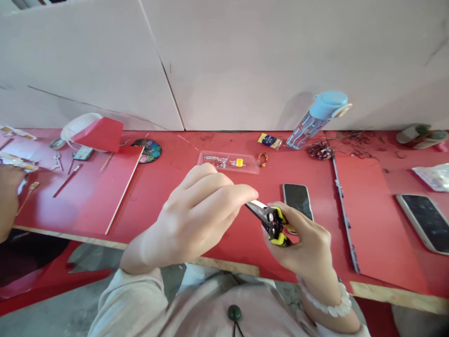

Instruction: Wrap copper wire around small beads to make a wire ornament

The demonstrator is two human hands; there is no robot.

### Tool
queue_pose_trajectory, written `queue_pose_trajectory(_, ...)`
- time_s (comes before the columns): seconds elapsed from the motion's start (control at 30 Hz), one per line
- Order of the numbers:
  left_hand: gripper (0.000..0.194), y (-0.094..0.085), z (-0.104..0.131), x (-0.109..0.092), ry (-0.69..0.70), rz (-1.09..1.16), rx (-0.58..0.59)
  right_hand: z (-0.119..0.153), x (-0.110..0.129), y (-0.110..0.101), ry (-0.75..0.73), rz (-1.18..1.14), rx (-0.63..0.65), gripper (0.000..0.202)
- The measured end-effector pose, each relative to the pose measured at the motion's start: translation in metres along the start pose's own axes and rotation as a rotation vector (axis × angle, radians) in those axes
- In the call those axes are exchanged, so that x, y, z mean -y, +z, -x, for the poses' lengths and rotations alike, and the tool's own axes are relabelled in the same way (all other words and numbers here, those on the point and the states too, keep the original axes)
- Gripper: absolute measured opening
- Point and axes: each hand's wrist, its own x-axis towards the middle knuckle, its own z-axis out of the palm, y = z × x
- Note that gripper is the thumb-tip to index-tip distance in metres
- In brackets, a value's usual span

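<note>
My right hand (305, 241) is wrapped round a pair of pliers (269, 221) with black jaws and yellow-and-black handles. The jaws point up and left, towards my left hand (194, 213). That hand is closed in a pinch at the tip of the jaws, and whatever it holds is hidden behind the fingers. Beyond both hands lies a clear plastic tray (250, 168) holding small beads and a yellow cap-like piece (239, 162). A gold-coloured ring-shaped piece (263, 159) rests by the tray's right end.
A blue-lidded bottle (317, 119) stands beside a small yellow-and-blue packet (269, 141). Phones (297, 199) lie on the red table, one farther right. Red boards (112, 187) flank my place. At far left is another person's hand (9, 196) near thin tools.
</note>
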Motion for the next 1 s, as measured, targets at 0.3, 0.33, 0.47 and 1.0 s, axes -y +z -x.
queue_pose_trajectory(0.3,0.019,0.001,0.004,-0.001,0.051,-0.013,-0.072,0.002,-0.002,-0.001,-0.015,-0.004,-0.008,0.039)
queue_pose_trajectory(0.33,0.019,0.001,0.005,-0.001,0.057,-0.015,-0.09,0.002,-0.002,-0.001,-0.021,-0.006,-0.009,0.039)
queue_pose_trajectory(0.47,0.02,0.003,0.008,0.001,0.095,-0.004,-0.112,0.002,-0.002,-0.001,-0.044,-0.015,-0.009,0.038)
queue_pose_trajectory(1.0,0.012,0.024,0.001,-0.001,-0.184,0.573,-0.227,-0.006,-0.006,0.009,-0.042,-0.414,0.118,0.043)
